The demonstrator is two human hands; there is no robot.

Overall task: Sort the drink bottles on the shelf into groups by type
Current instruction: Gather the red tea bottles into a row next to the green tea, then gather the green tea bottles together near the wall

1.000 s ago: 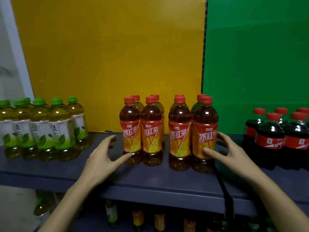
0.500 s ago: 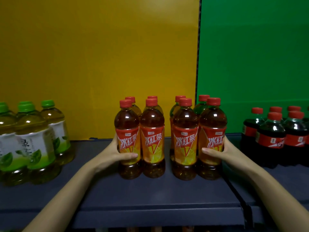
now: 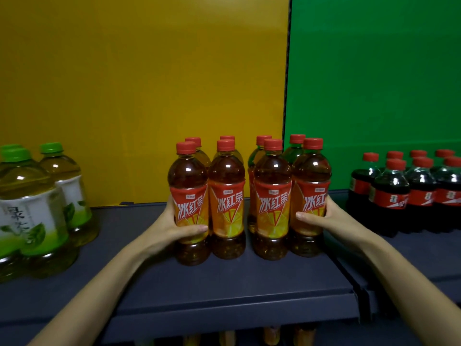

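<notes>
Several iced black tea bottles [image 3: 249, 203] with red caps and orange labels stand in two rows at the middle of the dark shelf [image 3: 224, 290]. My left hand [image 3: 172, 228] wraps the front left bottle, thumb across its label. My right hand [image 3: 321, 218] presses the front right bottle from the other side, thumb on its label. A small gap splits the front row in two pairs. Green tea bottles [image 3: 35, 208] with green caps stand at the left. Dark cola bottles [image 3: 409, 193] with red caps stand at the right.
A yellow panel [image 3: 139, 91] and a green panel [image 3: 374, 71] back the shelf. A seam [image 3: 359, 293] divides the shelf boards on the right. More bottles [image 3: 272, 335] show on the shelf below. Bare shelf lies between the groups.
Both hands went from hovering open beside the tea group to pressing its outer front bottles. The view has moved closer, and the group sits nearer the front edge.
</notes>
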